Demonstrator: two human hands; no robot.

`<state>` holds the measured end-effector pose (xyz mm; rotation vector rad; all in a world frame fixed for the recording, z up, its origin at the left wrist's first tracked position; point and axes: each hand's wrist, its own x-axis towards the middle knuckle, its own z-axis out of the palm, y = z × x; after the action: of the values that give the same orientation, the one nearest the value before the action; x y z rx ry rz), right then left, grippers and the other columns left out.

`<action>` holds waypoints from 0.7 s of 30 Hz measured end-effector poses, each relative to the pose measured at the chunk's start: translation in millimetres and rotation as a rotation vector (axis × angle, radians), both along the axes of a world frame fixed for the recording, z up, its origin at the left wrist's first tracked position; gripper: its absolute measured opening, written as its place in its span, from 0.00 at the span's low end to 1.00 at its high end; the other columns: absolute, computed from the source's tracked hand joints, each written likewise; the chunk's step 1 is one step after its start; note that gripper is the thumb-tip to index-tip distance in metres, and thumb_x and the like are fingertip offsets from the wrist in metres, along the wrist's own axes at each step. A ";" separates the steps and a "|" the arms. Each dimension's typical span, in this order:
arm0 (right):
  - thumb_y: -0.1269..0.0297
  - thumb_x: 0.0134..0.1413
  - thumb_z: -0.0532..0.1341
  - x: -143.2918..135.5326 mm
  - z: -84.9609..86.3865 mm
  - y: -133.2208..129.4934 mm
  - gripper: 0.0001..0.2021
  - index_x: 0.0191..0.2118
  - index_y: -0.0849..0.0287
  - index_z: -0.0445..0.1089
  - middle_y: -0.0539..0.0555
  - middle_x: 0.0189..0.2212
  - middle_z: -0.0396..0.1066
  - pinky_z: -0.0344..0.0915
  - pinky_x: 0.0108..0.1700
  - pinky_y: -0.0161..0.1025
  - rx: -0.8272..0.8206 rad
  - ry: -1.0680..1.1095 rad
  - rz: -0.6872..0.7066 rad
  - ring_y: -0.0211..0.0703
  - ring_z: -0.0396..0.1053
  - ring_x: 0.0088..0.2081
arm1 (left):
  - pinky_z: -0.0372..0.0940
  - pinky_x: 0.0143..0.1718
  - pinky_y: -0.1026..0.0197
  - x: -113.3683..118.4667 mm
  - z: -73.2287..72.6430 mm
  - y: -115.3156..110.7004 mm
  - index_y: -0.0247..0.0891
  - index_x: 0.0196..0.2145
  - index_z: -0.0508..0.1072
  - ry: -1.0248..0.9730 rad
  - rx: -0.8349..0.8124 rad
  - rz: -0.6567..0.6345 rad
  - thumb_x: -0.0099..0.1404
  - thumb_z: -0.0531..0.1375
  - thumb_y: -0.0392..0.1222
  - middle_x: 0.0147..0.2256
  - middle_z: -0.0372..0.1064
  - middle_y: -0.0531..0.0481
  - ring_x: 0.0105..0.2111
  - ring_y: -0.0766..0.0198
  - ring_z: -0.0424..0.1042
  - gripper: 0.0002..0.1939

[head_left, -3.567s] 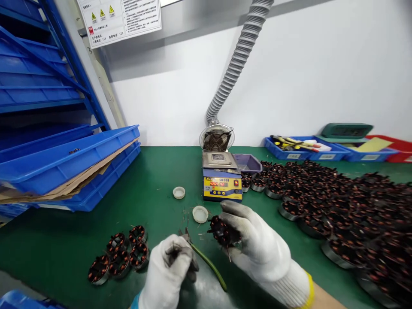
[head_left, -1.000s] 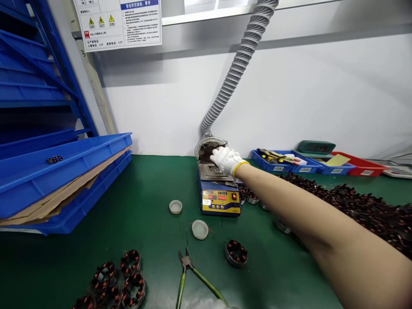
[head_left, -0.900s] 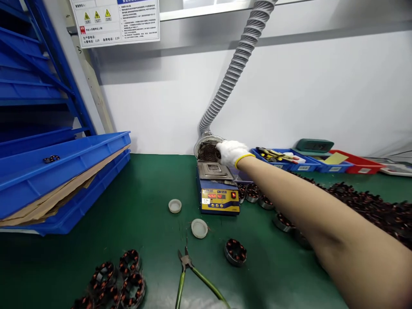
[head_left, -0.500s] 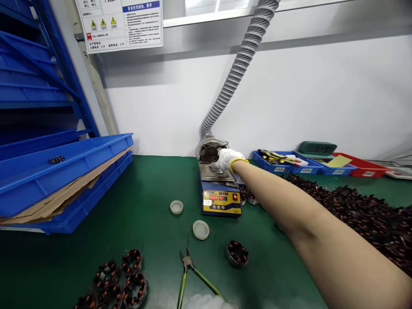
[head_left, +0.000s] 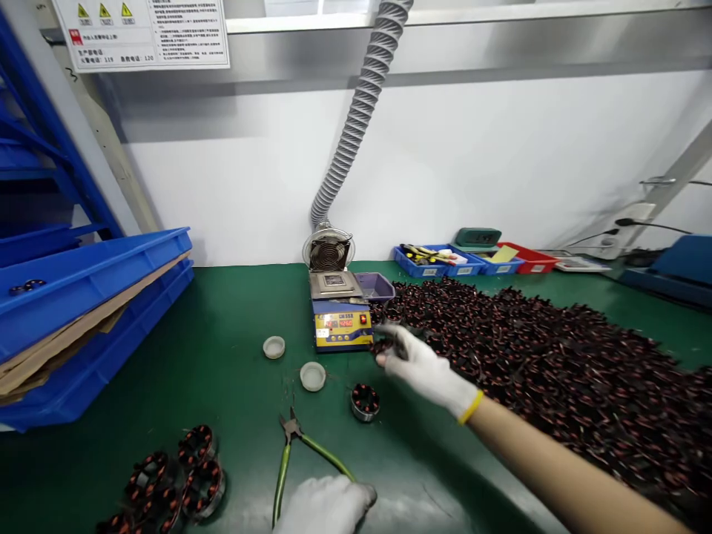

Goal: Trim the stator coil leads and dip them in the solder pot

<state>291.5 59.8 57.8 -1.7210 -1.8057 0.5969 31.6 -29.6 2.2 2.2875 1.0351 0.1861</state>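
My right hand [head_left: 426, 371], in a white glove with a yellow cuff, reaches beside the solder pot [head_left: 342, 326]. Its thumb and fingers close around a dark motor stator [head_left: 380, 347], partly hidden and blurred. Another stator [head_left: 366, 403] with copper windings stands on the green bench just below that hand. At the bottom, my left hand [head_left: 328, 506], also gloved, is curled with its back up; whatever it may hold is hidden. It overlaps a green handle of the cutting pliers [head_left: 292, 429], which lie with jaws apart. Two small white dishes [head_left: 312, 377] sit near the pot.
Several stators [head_left: 203, 486] stand at the lower left. A large heap of stators [head_left: 534, 356] covers the right side. Blue trays [head_left: 139, 282] are stacked at left; small tool bins [head_left: 428, 267] line the back. An exhaust hose [head_left: 356, 119] hangs over the pot.
My right hand has drawn back from the top of the solder pot to its right side. My left hand shows more at the bottom. The view has turned to the right.
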 end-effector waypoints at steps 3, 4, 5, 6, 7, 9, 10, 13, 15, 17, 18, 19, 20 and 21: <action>0.65 0.58 0.57 -14.6 -37.3 -13.4 0.15 0.51 0.57 0.63 0.55 0.42 0.75 0.71 0.46 0.42 -0.032 0.094 -0.028 0.44 0.74 0.42 | 0.66 0.47 0.59 0.1 8.7 -0.3 0.47 0.50 0.75 0.005 -0.059 0.015 0.57 0.64 0.54 0.45 0.76 0.45 0.45 0.49 0.75 0.23; 0.66 0.58 0.57 -17.3 -41.5 -13.9 0.12 0.49 0.57 0.65 0.55 0.43 0.75 0.71 0.47 0.42 -0.039 0.096 -0.016 0.45 0.74 0.44 | 0.66 0.48 0.58 0.7 12.3 0.1 0.46 0.51 0.75 0.026 -0.076 0.033 0.57 0.64 0.53 0.46 0.76 0.44 0.46 0.48 0.74 0.24; 0.66 0.59 0.57 -18.1 -41.7 -13.8 0.10 0.47 0.57 0.66 0.55 0.43 0.76 0.71 0.47 0.42 -0.053 0.098 0.011 0.44 0.74 0.44 | 0.66 0.49 0.57 1.5 16.2 0.5 0.45 0.52 0.74 0.051 -0.090 0.050 0.58 0.63 0.51 0.47 0.76 0.43 0.47 0.48 0.74 0.24; 0.65 0.60 0.57 -17.1 -38.5 -14.2 0.10 0.47 0.57 0.67 0.55 0.42 0.76 0.71 0.46 0.41 -0.071 0.103 0.041 0.44 0.75 0.43 | 0.66 0.50 0.56 2.1 19.9 0.9 0.45 0.53 0.74 0.075 -0.101 0.064 0.58 0.62 0.50 0.48 0.76 0.42 0.48 0.47 0.73 0.24; 0.64 0.60 0.57 -14.5 -32.8 -15.5 0.11 0.48 0.56 0.68 0.54 0.41 0.77 0.71 0.46 0.42 -0.086 0.107 0.063 0.45 0.75 0.42 | 0.66 0.51 0.55 2.5 23.3 1.3 0.44 0.53 0.74 0.092 -0.110 0.068 0.59 0.61 0.49 0.48 0.75 0.42 0.49 0.47 0.73 0.24; 0.61 0.59 0.58 -7.3 -17.5 -21.9 0.16 0.53 0.55 0.67 0.54 0.43 0.77 0.71 0.47 0.45 -0.100 0.091 0.077 0.47 0.75 0.43 | 0.65 0.52 0.54 2.3 28.6 1.8 0.43 0.53 0.74 0.102 -0.122 0.065 0.58 0.60 0.48 0.49 0.75 0.42 0.49 0.47 0.73 0.24; 0.60 0.58 0.59 -4.1 -9.7 -26.7 0.19 0.55 0.55 0.66 0.55 0.46 0.76 0.70 0.50 0.46 -0.094 0.066 0.085 0.48 0.75 0.45 | 0.65 0.53 0.55 1.8 30.4 2.0 0.43 0.54 0.74 0.097 -0.128 0.061 0.58 0.60 0.48 0.49 0.75 0.42 0.50 0.47 0.73 0.25; 0.58 0.52 0.64 -1.8 7.2 -40.4 0.24 0.56 0.55 0.69 0.58 0.55 0.70 0.62 0.60 0.51 -0.074 -0.107 0.212 0.55 0.66 0.58 | 0.66 0.53 0.57 0.3 34.2 1.8 0.44 0.53 0.75 0.070 -0.135 0.049 0.59 0.60 0.47 0.50 0.75 0.44 0.49 0.49 0.73 0.24; 0.55 0.49 0.67 -6.5 11.4 -43.5 0.24 0.53 0.53 0.73 0.60 0.56 0.68 0.51 0.65 0.58 -0.078 -0.269 0.345 0.62 0.58 0.63 | 0.66 0.53 0.58 0.8 36.7 1.3 0.45 0.51 0.76 0.067 -0.135 0.057 0.58 0.60 0.46 0.50 0.75 0.45 0.49 0.50 0.73 0.22; 0.50 0.49 0.67 -14.8 12.2 -40.3 0.25 0.52 0.51 0.75 0.61 0.55 0.69 0.43 0.66 0.65 -0.082 -0.413 0.431 0.68 0.55 0.64 | 0.66 0.53 0.59 2.3 38.2 1.3 0.44 0.51 0.76 0.080 -0.140 0.080 0.58 0.60 0.45 0.50 0.75 0.46 0.49 0.51 0.73 0.22; 0.47 0.49 0.67 -20.1 12.2 -37.0 0.25 0.53 0.50 0.75 0.61 0.54 0.69 0.42 0.65 0.68 -0.082 -0.474 0.455 0.70 0.55 0.63 | 0.66 0.54 0.59 2.6 38.0 1.7 0.44 0.52 0.75 0.086 -0.143 0.096 0.58 0.59 0.44 0.51 0.75 0.46 0.50 0.52 0.73 0.23; 0.45 0.49 0.67 -26.1 12.4 -33.3 0.27 0.53 0.50 0.75 0.63 0.53 0.70 0.43 0.63 0.71 -0.081 -0.530 0.465 0.72 0.57 0.62 | 0.66 0.54 0.59 2.1 36.7 2.3 0.43 0.53 0.75 0.087 -0.142 0.118 0.58 0.59 0.44 0.51 0.75 0.46 0.51 0.52 0.73 0.24; 0.43 0.48 0.67 -32.6 12.8 -29.7 0.29 0.53 0.52 0.75 0.64 0.51 0.71 0.44 0.62 0.72 -0.081 -0.590 0.466 0.73 0.59 0.61 | 0.65 0.55 0.60 0.6 34.3 3.1 0.43 0.54 0.75 0.082 -0.136 0.142 0.58 0.59 0.44 0.52 0.75 0.47 0.52 0.53 0.73 0.25; 0.41 0.45 0.68 -39.4 13.5 -26.7 0.30 0.52 0.54 0.76 0.65 0.50 0.72 0.46 0.61 0.73 -0.087 -0.649 0.459 0.74 0.61 0.59 | 0.65 0.56 0.60 -2.0 30.9 4.0 0.42 0.54 0.75 0.072 -0.125 0.168 0.58 0.59 0.44 0.52 0.74 0.47 0.53 0.53 0.73 0.25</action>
<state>252.1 33.2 71.3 -1.6776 -2.7063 0.3020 29.5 -25.6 33.1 2.1093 1.2410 0.1045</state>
